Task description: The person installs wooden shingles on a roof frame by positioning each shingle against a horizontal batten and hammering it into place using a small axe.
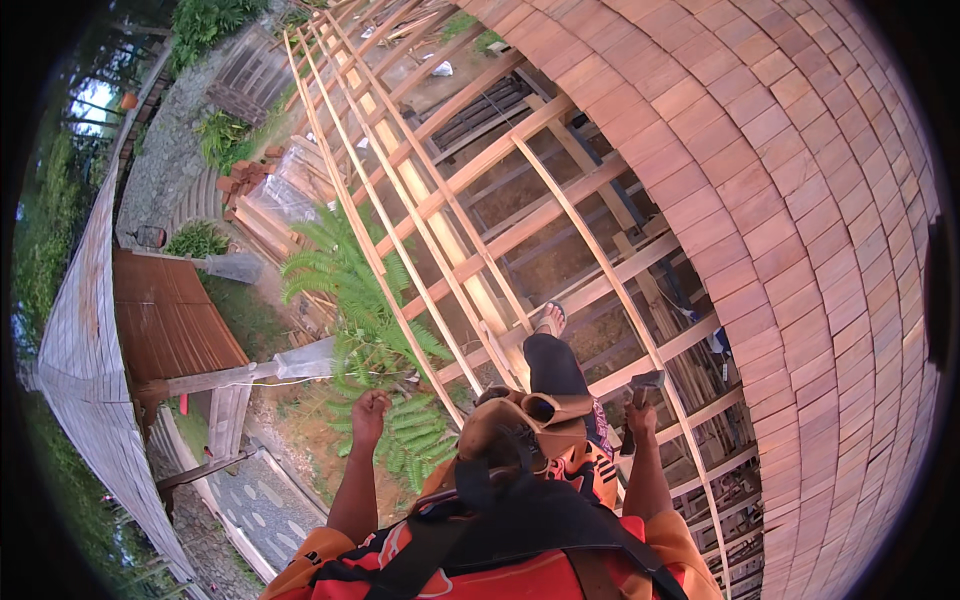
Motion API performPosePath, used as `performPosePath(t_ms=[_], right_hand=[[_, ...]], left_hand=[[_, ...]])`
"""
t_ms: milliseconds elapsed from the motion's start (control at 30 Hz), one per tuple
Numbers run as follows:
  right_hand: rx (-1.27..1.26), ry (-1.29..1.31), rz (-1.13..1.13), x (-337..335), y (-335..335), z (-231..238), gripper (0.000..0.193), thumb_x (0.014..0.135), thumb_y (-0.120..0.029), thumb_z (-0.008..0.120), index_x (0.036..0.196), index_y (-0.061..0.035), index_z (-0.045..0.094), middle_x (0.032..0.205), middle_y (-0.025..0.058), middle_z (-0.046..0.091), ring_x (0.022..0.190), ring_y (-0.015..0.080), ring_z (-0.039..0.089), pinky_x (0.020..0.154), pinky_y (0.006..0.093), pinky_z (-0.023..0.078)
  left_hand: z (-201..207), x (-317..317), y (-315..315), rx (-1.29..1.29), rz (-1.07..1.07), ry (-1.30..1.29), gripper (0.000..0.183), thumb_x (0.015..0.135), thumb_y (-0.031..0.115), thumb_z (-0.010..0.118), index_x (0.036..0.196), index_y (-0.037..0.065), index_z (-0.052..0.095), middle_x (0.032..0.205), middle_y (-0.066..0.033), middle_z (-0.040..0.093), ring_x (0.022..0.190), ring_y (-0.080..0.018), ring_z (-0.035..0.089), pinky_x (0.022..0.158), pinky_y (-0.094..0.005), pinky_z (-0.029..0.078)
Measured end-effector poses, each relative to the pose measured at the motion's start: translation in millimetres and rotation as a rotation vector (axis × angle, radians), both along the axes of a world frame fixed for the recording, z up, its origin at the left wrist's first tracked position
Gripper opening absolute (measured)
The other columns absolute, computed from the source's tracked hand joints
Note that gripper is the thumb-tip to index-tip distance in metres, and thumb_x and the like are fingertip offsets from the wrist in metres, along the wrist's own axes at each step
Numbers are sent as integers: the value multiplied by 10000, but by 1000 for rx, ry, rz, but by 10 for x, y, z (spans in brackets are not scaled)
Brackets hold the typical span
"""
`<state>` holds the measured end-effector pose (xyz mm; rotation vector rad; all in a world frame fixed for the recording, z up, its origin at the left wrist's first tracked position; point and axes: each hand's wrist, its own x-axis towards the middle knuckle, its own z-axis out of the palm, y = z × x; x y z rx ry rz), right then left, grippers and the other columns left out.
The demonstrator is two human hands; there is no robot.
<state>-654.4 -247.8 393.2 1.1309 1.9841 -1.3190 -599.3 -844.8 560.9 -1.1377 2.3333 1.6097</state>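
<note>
My right hand point(641, 418) is closed round the handle of a hammer point(648, 380), its dark head just above the fist, near a thin roof batten. Out to the left, my left hand point(369, 418) is raised above a green fern, fingers curled together; whether something small is in them I cannot make out. A brown leather tool pouch point(497, 432) hangs at my waist between the hands. My sandalled foot point(550, 320) stands on the timber roof frame point(490, 262) ahead.
Reddish wooden shingles point(770, 230) cover the roof on the right. Open gaps between rafters and battens show the ground and stacked timber below. Long loose strips point(340, 170) lie along the left edge. Beyond are a fern point(350, 265), a lower roof point(85, 340) and stacked boards point(268, 228).
</note>
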Motion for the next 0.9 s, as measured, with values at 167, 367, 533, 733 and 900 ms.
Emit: performPosePath(t_ms=[167, 367, 533, 733, 900], right_hand=[[58, -137, -1, -254, -266, -178, 319, 826, -217, 762, 950, 32, 607, 695, 97, 630, 493, 188, 612, 431, 357, 508], [244, 94, 310, -871, 34, -484, 418, 815, -269, 757, 1023, 54, 591, 703, 144, 667, 521, 208, 676, 461, 373, 545], [50, 13, 235, -2006, -560, -65, 492, 795, -299, 771, 1074, 63, 590, 708, 147, 661, 573, 242, 684, 517, 364, 549], [24, 102, 71, -2847, -802, 131, 664, 804, -273, 751, 1305, 72, 484, 943, 198, 655, 665, 220, 641, 546, 356, 520], [138, 238, -81, -3020, -977, 103, 594, 813, -231, 694, 1311, 42, 521, 877, 132, 635, 651, 211, 617, 567, 342, 519]], left_hand=[[322, -1364, -173, -60, -221, -24, 131, 967, 90, 577, 1017, -9, 648, 923, -38, 689, 827, -85, 594, 762, -245, 465], [256, -2321, 153, -22, -214, -88, 127, 958, 95, 545, 967, -6, 622, 752, -12, 606, 664, -91, 545, 623, -253, 443], [216, -1859, -226, -451, -341, -232, 145, 853, 149, 631, 889, 9, 644, 718, -120, 635, 597, -216, 596, 603, -359, 491], [-157, -2179, -950, -715, -519, -238, 186, 830, 205, 687, 880, 26, 686, 693, -150, 644, 610, -250, 626, 607, -373, 497], [-361, -3507, -1042, -461, -572, -285, 270, 857, 170, 686, 1091, 35, 690, 595, -109, 568, 530, -200, 540, 545, -380, 439]])
